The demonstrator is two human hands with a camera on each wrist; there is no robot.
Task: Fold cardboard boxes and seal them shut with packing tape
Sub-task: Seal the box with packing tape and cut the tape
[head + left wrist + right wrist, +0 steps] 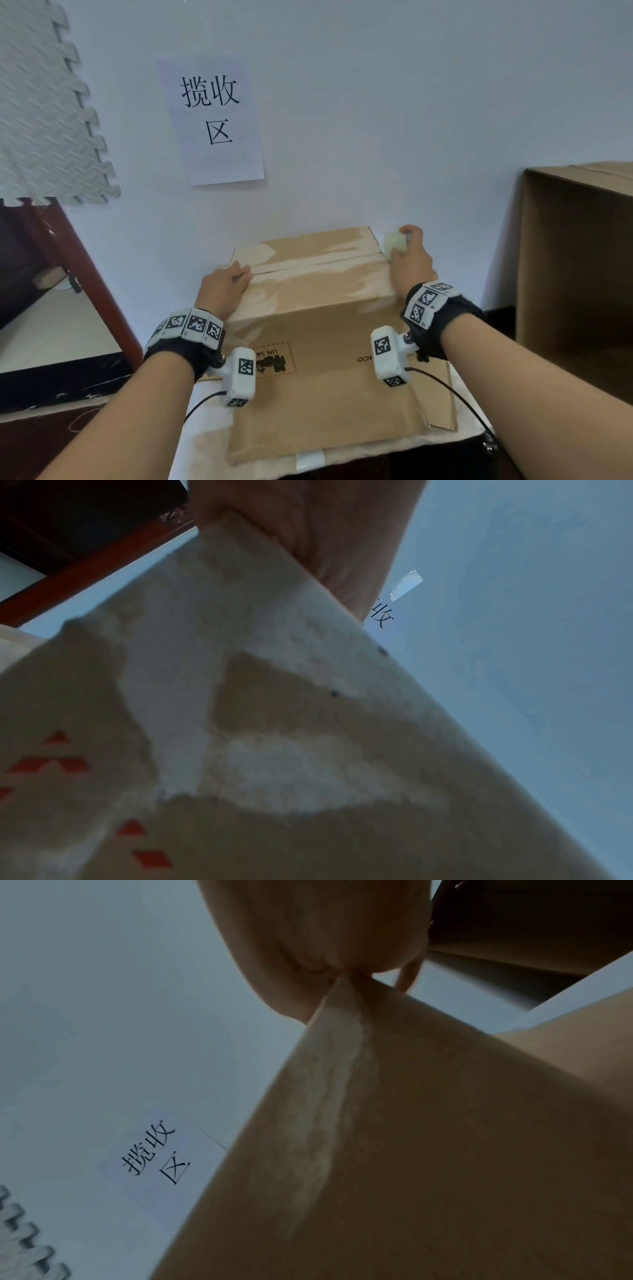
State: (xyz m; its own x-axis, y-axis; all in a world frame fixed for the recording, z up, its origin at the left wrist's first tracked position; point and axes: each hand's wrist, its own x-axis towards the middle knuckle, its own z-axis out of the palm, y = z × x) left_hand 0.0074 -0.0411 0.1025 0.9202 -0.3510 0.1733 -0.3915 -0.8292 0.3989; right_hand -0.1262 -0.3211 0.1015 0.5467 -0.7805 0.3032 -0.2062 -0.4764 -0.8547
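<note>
A cardboard box (315, 281) stands on a pale cloth-covered surface (205, 442) against a light wall (376, 120), with its two top flaps folded down so that they meet along a seam (318, 262) running left to right. The flap surfaces carry pale torn patches where the outer paper layer is stripped. The near side of the box bears a red dashed label (274, 359) with dark print, partly hidden by the wrist devices. The left hand (226, 282) lies on the left end of the top, fingers bent and pressing down at the seam; the left wrist view shows the palm (318, 534) against the flap edge, the cardboard (274, 723) filling most of that frame. The right hand (409, 258) is at the right end of the seam, fingers curled round a pale yellowish roll of tape (395, 241) held at the far right corner of the box. The right wrist view shows the heel of the hand (325, 947) bearing on the box corner (411, 1123), but the tape itself is not visible there, and whether a strip already reaches the cardboard cannot be told. A printed paper sign (214, 120) is fixed to the wall above the box. A foam mat (41, 102) with interlocking edges hangs at upper left. A second, larger carton (575, 274) stands to the right, well apart from the work.
</note>
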